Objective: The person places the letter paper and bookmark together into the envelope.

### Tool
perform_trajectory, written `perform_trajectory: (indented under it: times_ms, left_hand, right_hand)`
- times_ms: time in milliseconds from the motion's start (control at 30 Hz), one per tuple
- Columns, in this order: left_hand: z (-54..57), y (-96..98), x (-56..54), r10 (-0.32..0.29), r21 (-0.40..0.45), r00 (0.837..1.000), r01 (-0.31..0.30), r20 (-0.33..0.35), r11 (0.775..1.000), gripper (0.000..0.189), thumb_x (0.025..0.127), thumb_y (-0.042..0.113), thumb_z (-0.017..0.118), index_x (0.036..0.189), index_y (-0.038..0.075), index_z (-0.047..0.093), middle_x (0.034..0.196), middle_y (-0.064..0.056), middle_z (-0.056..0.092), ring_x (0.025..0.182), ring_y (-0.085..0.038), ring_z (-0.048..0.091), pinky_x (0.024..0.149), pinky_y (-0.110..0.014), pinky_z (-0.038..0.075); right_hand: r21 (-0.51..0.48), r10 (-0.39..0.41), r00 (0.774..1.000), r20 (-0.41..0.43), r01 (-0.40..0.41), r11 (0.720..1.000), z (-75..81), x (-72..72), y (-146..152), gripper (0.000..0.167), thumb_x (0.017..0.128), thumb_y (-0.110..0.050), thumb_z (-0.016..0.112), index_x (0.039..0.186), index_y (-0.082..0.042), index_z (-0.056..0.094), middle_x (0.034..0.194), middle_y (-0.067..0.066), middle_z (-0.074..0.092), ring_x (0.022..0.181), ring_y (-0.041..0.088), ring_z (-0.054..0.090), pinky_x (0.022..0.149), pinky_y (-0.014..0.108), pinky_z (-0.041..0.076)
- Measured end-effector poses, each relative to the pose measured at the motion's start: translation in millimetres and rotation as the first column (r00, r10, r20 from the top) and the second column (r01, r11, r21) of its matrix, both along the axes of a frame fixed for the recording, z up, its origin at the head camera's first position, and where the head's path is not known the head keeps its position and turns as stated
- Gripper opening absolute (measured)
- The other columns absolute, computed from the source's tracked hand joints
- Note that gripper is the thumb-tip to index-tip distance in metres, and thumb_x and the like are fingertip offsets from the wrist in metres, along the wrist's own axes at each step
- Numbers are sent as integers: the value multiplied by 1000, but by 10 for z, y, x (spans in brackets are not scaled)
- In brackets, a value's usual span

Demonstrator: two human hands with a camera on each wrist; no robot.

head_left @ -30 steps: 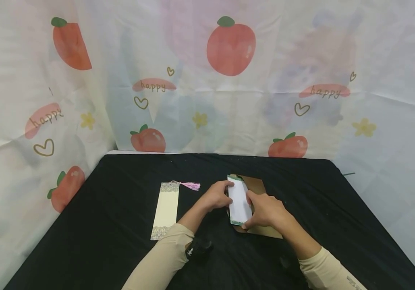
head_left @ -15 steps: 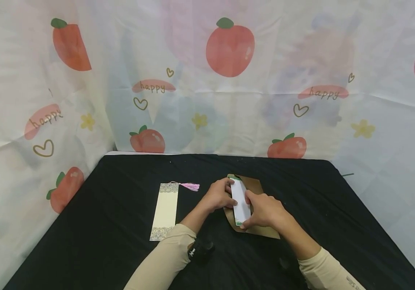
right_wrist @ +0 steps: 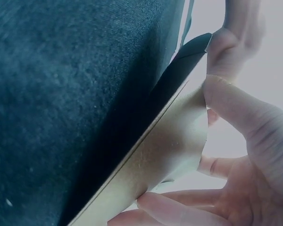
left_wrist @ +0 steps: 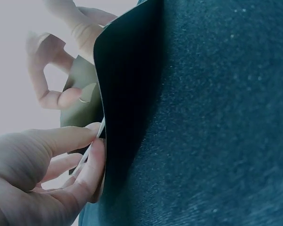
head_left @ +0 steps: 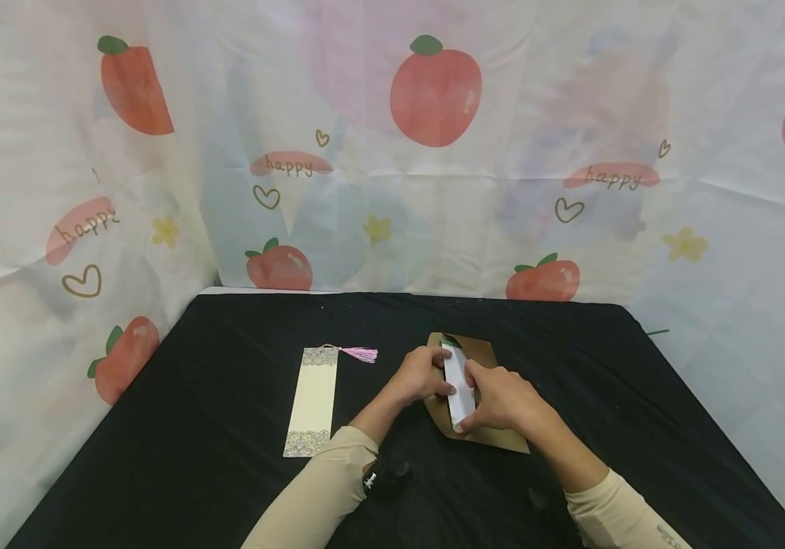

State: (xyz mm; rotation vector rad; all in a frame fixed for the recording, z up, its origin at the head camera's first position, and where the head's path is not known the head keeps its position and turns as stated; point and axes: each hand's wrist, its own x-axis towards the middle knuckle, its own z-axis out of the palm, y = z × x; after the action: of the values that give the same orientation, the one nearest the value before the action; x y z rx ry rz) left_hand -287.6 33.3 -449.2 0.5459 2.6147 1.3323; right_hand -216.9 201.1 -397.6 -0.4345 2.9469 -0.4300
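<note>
A white card with green edging (head_left: 458, 385) lies partly inside a brown paper envelope (head_left: 504, 438); its right part is hidden by the envelope. My left hand (head_left: 421, 374) pinches the card's left side between thumb and fingers. The left wrist view shows the card's thin edge (left_wrist: 88, 151) between the fingertips of that hand (left_wrist: 42, 174). On the other side, my right hand (head_left: 505, 398) grips the envelope near its opening, thumb and fingers spread apart. In the right wrist view the envelope (right_wrist: 151, 160) bulges, tilted up from the cloth, and the right hand (right_wrist: 254, 155) holds it.
To the left lies a cream bookmark (head_left: 313, 396) with lace-patterned ends and a pink tassel (head_left: 360, 354). A black cloth (head_left: 228, 366) covers the table. Fabric walls printed with fruit (head_left: 436, 97) stand behind and at both sides.
My left hand has moved right with the card, so a narrower strip of it shows outside the envelope. More of the envelope's left flap is visible. The right hand has stayed nearly still.
</note>
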Motion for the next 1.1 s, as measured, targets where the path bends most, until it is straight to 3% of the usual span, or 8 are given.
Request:
perform_trajectory:
  times_ms: [233, 533, 767, 900, 1100]
  left_hand:
    - [-31, 36, -1, -16, 9, 999, 17, -40, 1000, 62, 72, 4, 94, 129, 2, 69, 100, -6, 70, 89, -17, 61, 79, -28, 52]
    - [-33, 52, 38, 9, 34, 1000, -9, 3, 999, 63, 75, 10, 95, 131, 2, 66, 100, -4, 71, 88, -14, 65, 80, -27, 54]
    - [18, 25, 63, -14, 102, 998, 9, 54, 995, 62, 76, 2, 92, 131, -2, 64, 99, -9, 70, 71, -14, 67, 61, -27, 56]
    - [57, -6, 71, -31, 74, 999, 28, 34, 997, 59, 78, 1, 89, 132, -1, 64, 97, -7, 69, 67, -13, 67, 63, -25, 54]
    - [105, -84, 79, -30, 14, 997, 31, -76, 999, 56, 77, 3, 91, 127, 1, 67, 96, -7, 71, 84, -18, 65, 73, -27, 53]
  right_hand:
    - [-12, 25, 999, -23, -26, 1000, 1, 8, 13, 72, 61, -43, 100, 106, -12, 53, 81, 1, 56, 66, 21, 55, 56, 38, 43]
    - [-15, 29, 1000, 0, -29, 999, 6, 10, 0, 73, 62, -44, 100, 107, -11, 54, 80, 0, 56, 65, 20, 55, 55, 38, 44]
    - [-14, 37, 999, -4, -37, 999, 4, 5, 1, 73, 61, -44, 100, 107, -12, 54, 81, 0, 56, 66, 20, 54, 56, 38, 44]
    - [-11, 28, 1000, -1, -28, 1000, 1, 6, -3, 73, 61, -44, 101, 106, -12, 53, 80, 1, 56, 65, 21, 54, 56, 38, 44]
    - [7, 0, 1000, 14, 0, 1000, -16, 0, -22, 75, 60, -46, 101, 107, -12, 53, 82, 2, 56, 66, 22, 54, 56, 39, 44]
